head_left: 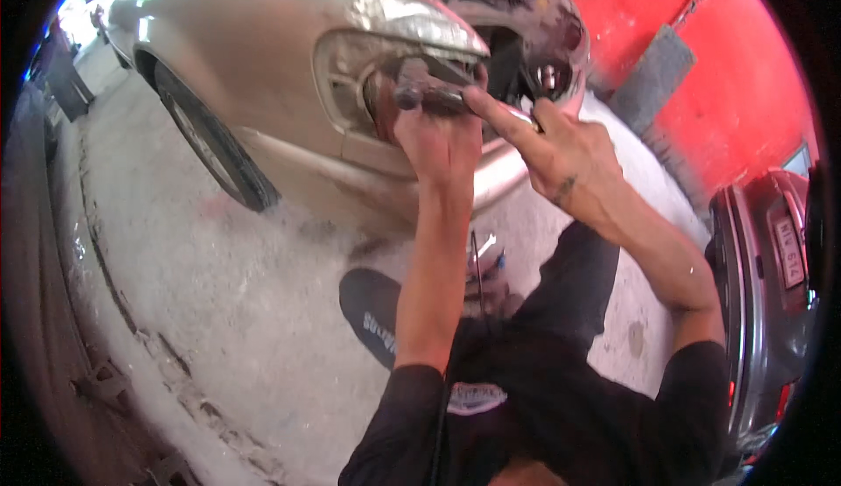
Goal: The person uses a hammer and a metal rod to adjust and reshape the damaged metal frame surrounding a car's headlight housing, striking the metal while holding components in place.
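Observation:
My right hand (569, 153) is closed round a hammer (445, 99), its index finger stretched along the handle. The dark hammer head (410, 83) is over the front corner of a beige car (254, 39), in front of the headlight opening (337, 92). Just below the hammer head, my left hand (436, 140) reaches into that opening, looking closed. Its fingers are mostly hidden by the hammer, and what they hold cannot be made out. Next to it shows a reddish-brown rounded surface (378, 105).
The front wheel (210, 140) is to the left, the bumper (499, 175) below my wrists. A wrench (487, 244) appears near the floor between my legs. A red wall (753, 65) with a grey board (653, 78) rises at right. Another dark vehicle (762, 284) stands at far right.

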`<act>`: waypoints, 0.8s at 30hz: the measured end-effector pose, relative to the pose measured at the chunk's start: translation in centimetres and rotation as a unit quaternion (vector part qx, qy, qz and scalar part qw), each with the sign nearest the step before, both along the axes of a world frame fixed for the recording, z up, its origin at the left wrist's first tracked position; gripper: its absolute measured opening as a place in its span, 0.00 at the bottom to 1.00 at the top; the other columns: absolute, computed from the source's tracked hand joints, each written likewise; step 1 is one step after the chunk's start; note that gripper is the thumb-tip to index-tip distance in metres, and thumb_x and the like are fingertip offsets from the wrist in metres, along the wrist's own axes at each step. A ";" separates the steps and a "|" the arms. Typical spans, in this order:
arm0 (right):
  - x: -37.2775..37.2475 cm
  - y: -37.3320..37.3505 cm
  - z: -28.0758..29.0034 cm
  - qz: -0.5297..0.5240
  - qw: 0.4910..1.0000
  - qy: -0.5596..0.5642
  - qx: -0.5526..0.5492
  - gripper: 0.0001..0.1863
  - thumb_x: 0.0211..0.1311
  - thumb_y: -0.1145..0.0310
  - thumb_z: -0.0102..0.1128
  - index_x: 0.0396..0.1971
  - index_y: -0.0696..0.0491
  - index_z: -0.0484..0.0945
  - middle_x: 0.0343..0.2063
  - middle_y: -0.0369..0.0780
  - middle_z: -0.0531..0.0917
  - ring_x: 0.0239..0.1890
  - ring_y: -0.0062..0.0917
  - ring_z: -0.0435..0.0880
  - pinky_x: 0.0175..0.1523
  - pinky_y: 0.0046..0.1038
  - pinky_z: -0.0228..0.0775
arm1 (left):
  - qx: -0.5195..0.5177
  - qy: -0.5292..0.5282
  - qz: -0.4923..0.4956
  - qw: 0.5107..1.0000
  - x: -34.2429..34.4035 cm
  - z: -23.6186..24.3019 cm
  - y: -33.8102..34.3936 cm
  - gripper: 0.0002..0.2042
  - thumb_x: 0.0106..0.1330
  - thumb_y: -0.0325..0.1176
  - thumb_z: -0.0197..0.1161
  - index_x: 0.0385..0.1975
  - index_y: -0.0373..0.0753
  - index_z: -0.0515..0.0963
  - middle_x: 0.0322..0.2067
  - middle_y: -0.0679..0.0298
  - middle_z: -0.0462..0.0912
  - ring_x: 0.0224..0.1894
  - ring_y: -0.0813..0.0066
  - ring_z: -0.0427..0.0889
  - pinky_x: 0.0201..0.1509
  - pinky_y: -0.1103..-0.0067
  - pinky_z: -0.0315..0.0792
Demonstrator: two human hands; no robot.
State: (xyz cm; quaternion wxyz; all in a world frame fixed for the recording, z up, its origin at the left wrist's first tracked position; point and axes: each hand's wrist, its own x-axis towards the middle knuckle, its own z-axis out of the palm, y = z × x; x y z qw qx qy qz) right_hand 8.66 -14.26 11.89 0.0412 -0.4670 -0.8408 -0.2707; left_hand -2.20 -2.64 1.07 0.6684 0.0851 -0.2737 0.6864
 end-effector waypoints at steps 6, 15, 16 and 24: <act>-0.6 -2.4 0.6 0.150 0.989 -0.005 -0.008 0.45 0.47 0.76 0.63 0.68 0.27 0.72 0.23 0.37 0.68 0.20 0.30 0.76 0.21 0.32 0.69 | -0.077 -0.056 -0.044 0.995 -0.2 1.0 0.1 0.19 0.73 0.47 0.56 0.57 0.45 0.77 0.49 0.59 0.84 0.50 0.59 0.82 0.56 0.58 0.74; 0.6 0.7 -0.2 0.019 0.999 -0.020 0.035 0.46 0.50 0.77 0.61 0.72 0.27 0.66 0.29 0.40 0.74 0.25 0.36 0.81 0.25 0.36 0.74 | -0.197 0.091 0.017 0.976 0.5 1.7 1.4 0.21 0.75 0.53 0.50 0.57 0.45 0.74 0.49 0.64 0.82 0.46 0.65 0.82 0.41 0.64 0.80; 0.3 0.7 0.0 0.027 0.999 -0.020 0.025 0.46 0.51 0.77 0.61 0.72 0.26 0.66 0.29 0.40 0.75 0.26 0.37 0.81 0.25 0.37 0.74 | -0.166 0.067 0.025 0.983 0.4 1.7 2.0 0.21 0.75 0.52 0.51 0.57 0.45 0.75 0.49 0.64 0.82 0.46 0.65 0.82 0.40 0.64 0.80; 0.0 1.4 1.0 -0.035 0.998 -0.035 0.030 0.45 0.57 0.74 0.59 0.73 0.21 0.62 0.30 0.42 0.76 0.27 0.37 0.83 0.24 0.37 0.74 | -0.209 0.081 0.003 0.975 0.3 1.2 2.5 0.15 0.75 0.43 0.52 0.54 0.45 0.75 0.51 0.64 0.81 0.46 0.66 0.80 0.40 0.67 0.78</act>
